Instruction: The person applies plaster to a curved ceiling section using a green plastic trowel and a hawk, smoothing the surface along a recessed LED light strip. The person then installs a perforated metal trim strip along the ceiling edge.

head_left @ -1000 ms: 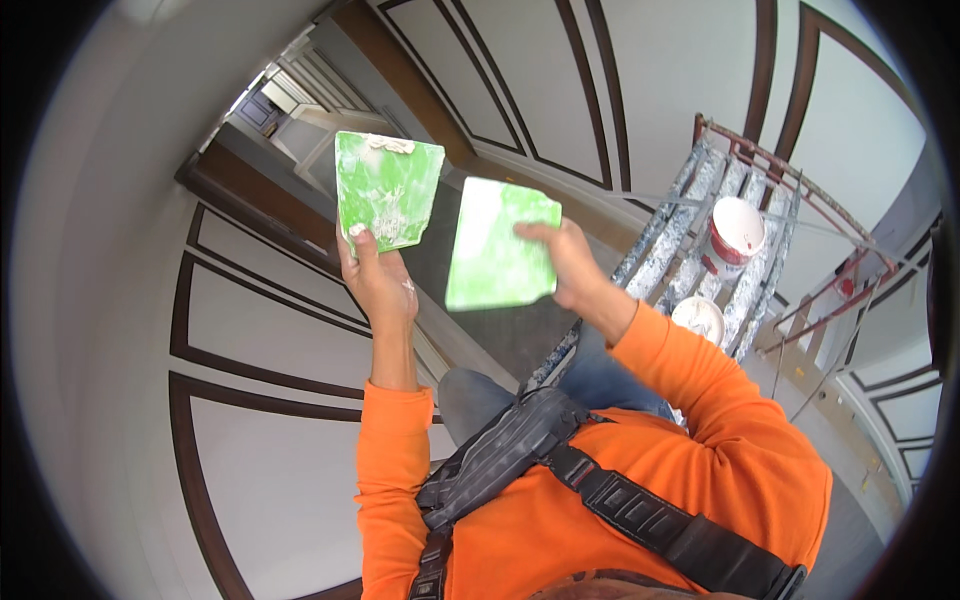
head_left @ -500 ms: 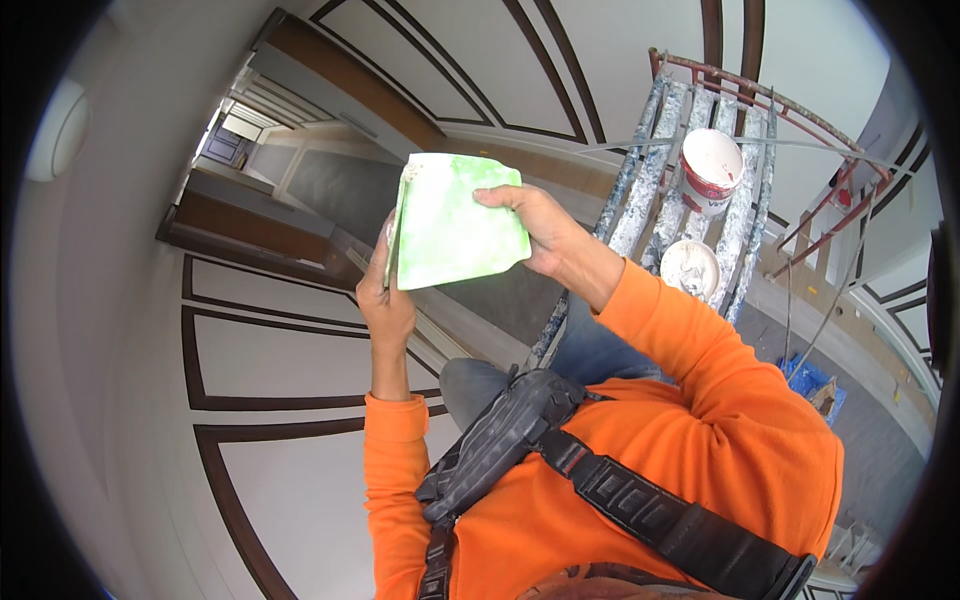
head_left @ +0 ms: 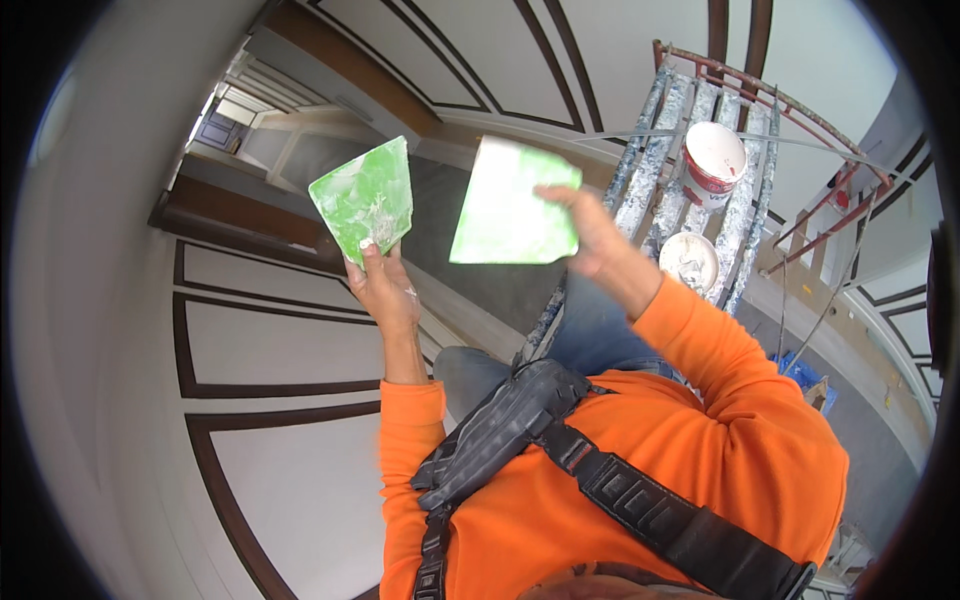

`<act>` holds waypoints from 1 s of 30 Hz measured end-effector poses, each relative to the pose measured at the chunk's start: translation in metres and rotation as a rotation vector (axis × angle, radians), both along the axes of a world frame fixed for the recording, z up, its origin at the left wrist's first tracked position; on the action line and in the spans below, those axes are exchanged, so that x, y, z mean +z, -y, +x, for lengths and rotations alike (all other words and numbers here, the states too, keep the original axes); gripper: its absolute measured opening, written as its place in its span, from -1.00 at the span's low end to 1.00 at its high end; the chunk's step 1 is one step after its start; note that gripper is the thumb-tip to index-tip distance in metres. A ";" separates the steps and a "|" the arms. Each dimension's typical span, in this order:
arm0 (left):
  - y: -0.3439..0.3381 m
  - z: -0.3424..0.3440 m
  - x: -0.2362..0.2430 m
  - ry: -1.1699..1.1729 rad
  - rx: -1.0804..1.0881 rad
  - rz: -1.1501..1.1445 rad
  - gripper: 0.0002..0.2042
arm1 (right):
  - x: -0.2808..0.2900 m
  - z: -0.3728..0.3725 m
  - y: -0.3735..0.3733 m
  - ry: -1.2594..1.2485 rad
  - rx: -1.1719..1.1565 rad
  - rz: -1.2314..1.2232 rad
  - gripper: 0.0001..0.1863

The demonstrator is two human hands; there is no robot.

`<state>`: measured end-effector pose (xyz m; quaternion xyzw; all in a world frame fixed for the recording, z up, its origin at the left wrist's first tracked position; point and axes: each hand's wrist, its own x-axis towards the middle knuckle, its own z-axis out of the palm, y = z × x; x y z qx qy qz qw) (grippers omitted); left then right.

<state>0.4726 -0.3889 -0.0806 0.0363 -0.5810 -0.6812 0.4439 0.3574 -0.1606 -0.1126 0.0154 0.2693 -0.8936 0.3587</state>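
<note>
My left hand [head_left: 386, 288] grips a green plastic putty spreader [head_left: 368, 192] by its lower corner, its face smeared with white putty. To the right, my right hand [head_left: 592, 232] pinches a second green putty spreader [head_left: 505, 215] along its right edge, thumb on the near face. That one looks pale and whitish, partly blurred by motion. A gap separates the two spreaders. Both arms reach up in orange sleeves.
On the right stands a paint-spattered scaffold platform [head_left: 650, 165] with red rails. It carries a white-and-red bucket [head_left: 710, 180] and a round white lid or tub [head_left: 688, 262] with putty. A wall with dark trim [head_left: 270, 340] lies left; blue material [head_left: 800, 375] rests below right.
The two spreaders were touching and have come apart. My right hand moved right with its spreader; my left turned so its spreader's putty-smeared face shows.
</note>
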 end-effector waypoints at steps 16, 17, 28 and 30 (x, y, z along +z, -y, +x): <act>0.024 0.009 -0.067 0.844 -0.164 -1.073 -0.69 | -0.031 -0.021 -0.024 0.055 -0.069 -0.321 -0.59; 0.020 0.006 -0.086 0.913 -0.140 -1.030 -0.71 | -0.036 -0.027 -0.045 0.012 -0.135 -0.167 -0.59; -0.093 -0.200 -0.246 1.163 -0.413 0.010 -0.67 | -0.233 -0.050 -0.339 -0.028 -0.359 1.257 -0.62; -0.112 -0.227 -0.273 1.267 -0.410 -0.122 -0.70 | -0.271 -0.029 -0.330 0.023 -0.338 1.315 -0.60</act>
